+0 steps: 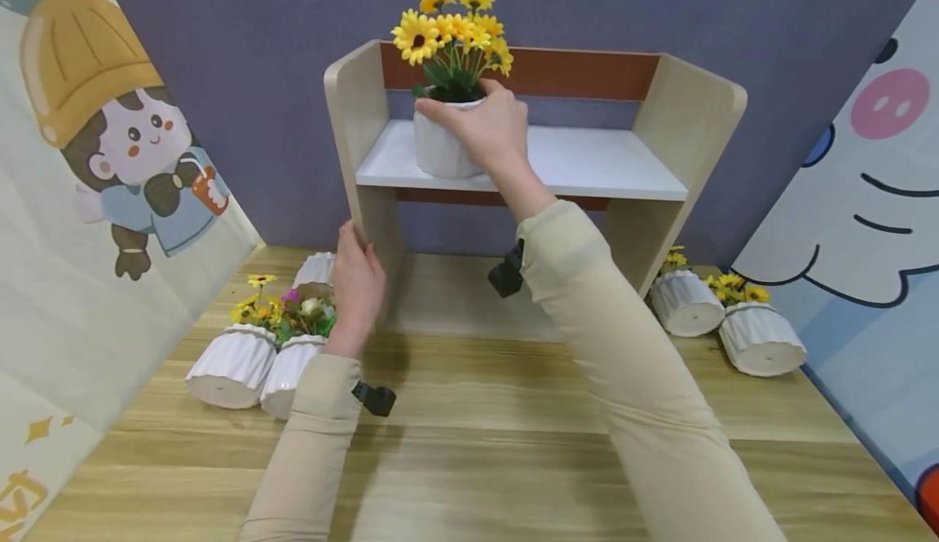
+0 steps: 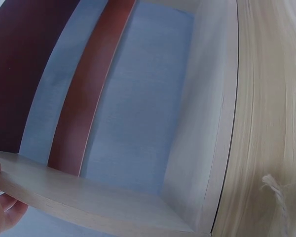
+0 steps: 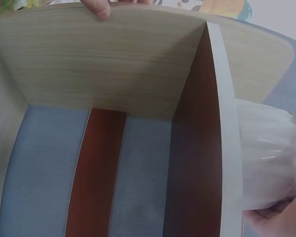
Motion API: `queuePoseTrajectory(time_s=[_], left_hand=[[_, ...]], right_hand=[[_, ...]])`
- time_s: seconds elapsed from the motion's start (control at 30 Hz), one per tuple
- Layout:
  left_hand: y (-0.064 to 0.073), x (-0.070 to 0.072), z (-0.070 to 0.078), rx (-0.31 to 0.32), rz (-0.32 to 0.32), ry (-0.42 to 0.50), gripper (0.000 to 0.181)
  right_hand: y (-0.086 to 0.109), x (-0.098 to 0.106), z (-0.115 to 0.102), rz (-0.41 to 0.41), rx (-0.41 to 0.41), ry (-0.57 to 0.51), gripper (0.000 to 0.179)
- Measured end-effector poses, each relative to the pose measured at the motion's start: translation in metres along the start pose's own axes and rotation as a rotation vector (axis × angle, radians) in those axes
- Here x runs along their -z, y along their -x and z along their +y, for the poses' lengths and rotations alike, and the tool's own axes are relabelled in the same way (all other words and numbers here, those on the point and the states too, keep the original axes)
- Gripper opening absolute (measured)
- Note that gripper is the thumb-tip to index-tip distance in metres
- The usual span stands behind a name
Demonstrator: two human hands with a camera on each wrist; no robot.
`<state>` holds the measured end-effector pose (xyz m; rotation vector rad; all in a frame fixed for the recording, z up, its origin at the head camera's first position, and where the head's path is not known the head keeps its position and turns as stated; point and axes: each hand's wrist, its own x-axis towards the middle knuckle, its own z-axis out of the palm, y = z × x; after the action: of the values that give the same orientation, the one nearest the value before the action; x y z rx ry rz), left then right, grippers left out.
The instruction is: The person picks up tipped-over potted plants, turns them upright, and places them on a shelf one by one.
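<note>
Beige sleeves [image 1: 660, 395], two, foremost, one per forearm. Wood-grain tabletop [image 1: 469, 477], below. Two-tier shelf unit [image 1: 682, 106], pale wood sides, red-brown back rails, at the tabletop's rear; white shelf board [image 1: 601, 159] across it. Pot of yellow daisy-like flowers [image 1: 440, 149], white, upright on the board's left part. Fluted white pots [image 1: 235, 371], left of the unit: two tipped, bases forward; another partly hidden behind them. Fluted white pots [image 1: 763, 342], right of the unit: two, tipped, yellow-flowered. Right hand [image 1: 495, 130]: clamped on the upright pot's rim, thumb in front, fingers beyond. Left hand [image 1: 357, 285]: thumb and fingers gripping the left side panel's front edge. Black wrist-worn cameras [image 1: 508, 273], two.
</note>
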<state>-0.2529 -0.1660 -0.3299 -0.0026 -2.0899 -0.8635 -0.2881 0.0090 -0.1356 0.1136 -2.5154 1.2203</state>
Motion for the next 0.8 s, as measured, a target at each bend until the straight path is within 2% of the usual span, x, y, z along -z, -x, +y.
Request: queuePoseTrajectory(time_s=[0.33,0.8], left_hand=[[0.001,0.002,0.002,-0.002,-0.003,0.008,0.037],[0.004,-0.001,0.006,-0.014,-0.003,-0.002,0.035]], right_hand=[[-0.010,-0.015,-0.012,-0.030,-0.058,-0.078,0.105],[-0.015,-0.025,-0.014,0.011,-0.043,-0.091,0.104]])
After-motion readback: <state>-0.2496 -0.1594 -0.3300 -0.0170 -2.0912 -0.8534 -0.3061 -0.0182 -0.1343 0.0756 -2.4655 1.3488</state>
